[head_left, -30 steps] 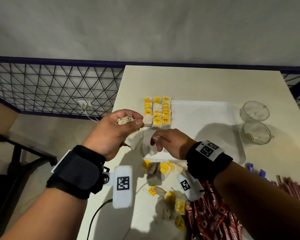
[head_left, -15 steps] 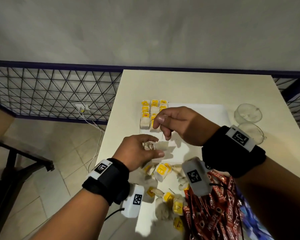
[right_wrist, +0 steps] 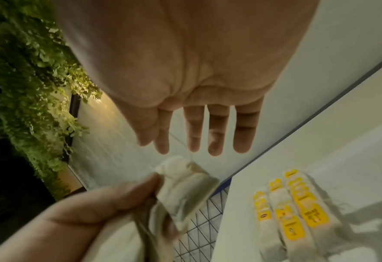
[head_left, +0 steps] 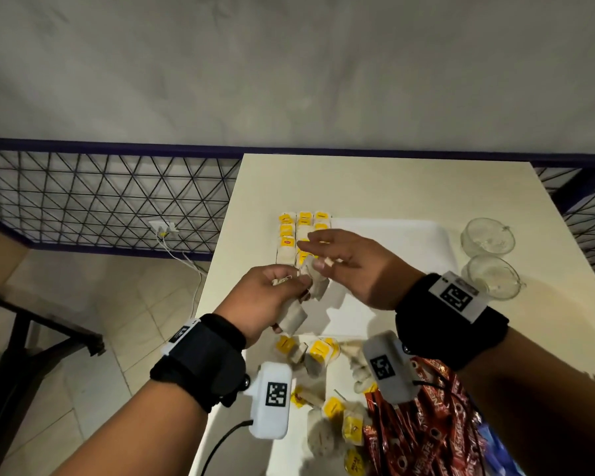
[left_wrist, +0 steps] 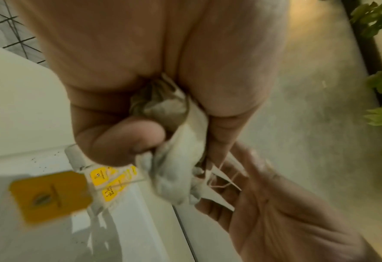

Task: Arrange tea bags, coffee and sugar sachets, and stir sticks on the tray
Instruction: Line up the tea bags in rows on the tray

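Observation:
Three rows of yellow-tagged tea bags (head_left: 298, 231) (right_wrist: 293, 203) lie at the left end of the white tray (head_left: 392, 242). My left hand (head_left: 289, 286) (left_wrist: 163, 141) hovers over the tray's near left corner and grips a bunch of tea bags (head_left: 318, 286) (left_wrist: 176, 177) (right_wrist: 185, 182). One yellow tag (left_wrist: 48, 195) dangles from the bunch. My right hand (head_left: 315, 255) (right_wrist: 154, 143) meets the bunch from the right with long fingers. Its thumb and forefinger pinch one bag by its string.
Loose tea bags (head_left: 320, 352) lie on the cream table (head_left: 375, 187) below my wrists. Red coffee sachets (head_left: 426, 424) are piled at the near right, with blue sachets (head_left: 495, 451) beside them. Two glass cups (head_left: 488, 235) (head_left: 493, 276) stand right of the tray. The table's left edge drops to the floor.
My right hand reached out to the rows on the tray, then came back to the bunch in my left hand. My left hand has dropped lower and nearer.

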